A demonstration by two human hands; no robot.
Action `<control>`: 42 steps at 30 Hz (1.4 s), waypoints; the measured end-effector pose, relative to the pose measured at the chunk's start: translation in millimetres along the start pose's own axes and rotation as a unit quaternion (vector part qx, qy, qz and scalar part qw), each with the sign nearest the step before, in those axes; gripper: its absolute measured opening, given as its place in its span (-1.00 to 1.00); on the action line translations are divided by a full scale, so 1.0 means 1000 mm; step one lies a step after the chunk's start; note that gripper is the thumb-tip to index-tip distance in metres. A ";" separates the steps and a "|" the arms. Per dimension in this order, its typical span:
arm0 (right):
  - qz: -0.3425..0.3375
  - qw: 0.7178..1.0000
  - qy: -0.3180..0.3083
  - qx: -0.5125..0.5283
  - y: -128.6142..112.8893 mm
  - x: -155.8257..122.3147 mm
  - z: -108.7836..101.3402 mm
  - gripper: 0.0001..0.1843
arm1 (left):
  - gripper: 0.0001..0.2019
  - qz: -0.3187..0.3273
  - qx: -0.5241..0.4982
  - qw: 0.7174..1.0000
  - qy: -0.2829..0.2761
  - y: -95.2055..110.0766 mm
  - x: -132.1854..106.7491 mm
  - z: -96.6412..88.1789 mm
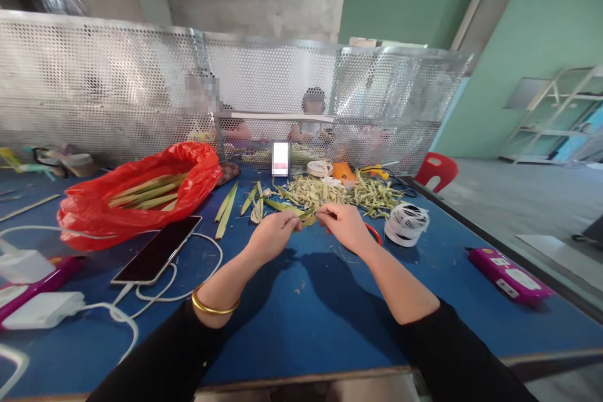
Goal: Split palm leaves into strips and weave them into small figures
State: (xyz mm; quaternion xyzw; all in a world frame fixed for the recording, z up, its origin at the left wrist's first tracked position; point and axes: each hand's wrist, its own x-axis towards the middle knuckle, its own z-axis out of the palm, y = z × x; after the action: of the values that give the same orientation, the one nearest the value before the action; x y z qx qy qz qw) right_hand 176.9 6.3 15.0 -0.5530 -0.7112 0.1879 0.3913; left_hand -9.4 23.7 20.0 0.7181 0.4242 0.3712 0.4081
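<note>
Over the middle of the blue table [311, 301], my left hand [272, 235] and my right hand [346, 226] are close together. Both pinch the same narrow green leaf strip [306, 216], which stretches between their fingertips. The left hand's fingers are curled round one end and the right hand's fingers are closed on the other. A gold bangle [213, 306] sits on my left wrist. Just behind the hands lies a heap of pale green leaf trimmings [339, 191]. A red scissor handle [374, 233] shows from behind my right hand.
A red plastic bag [141, 198] holding green leaf stalks lies at the left, with a phone [157, 250] on a white cable beside it. A white tape roll [406, 223] and a purple packet [509, 274] lie at the right. A perforated metal screen [117, 88] stands behind, people seated beyond it.
</note>
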 end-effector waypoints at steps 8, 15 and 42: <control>0.052 0.996 0.025 -0.061 0.009 0.007 -0.010 -0.72 | -0.80 -0.062 -0.052 0.997 0.016 -0.008 0.006 0.003; 0.158 0.944 -0.046 -0.287 0.029 0.002 -0.025 -0.76 | -0.84 -0.080 -0.082 0.991 0.072 -0.009 0.007 -0.002; 0.153 0.984 -0.049 0.081 0.041 0.000 -0.040 -0.48 | -0.81 -0.055 -0.035 0.978 0.199 -0.022 0.015 -0.010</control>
State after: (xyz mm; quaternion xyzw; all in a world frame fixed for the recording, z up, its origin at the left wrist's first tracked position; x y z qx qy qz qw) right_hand 234.2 12.6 11.1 -0.6120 -0.6189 0.3295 0.3659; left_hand -19.7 46.7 6.6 0.5903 0.5227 0.4983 0.3606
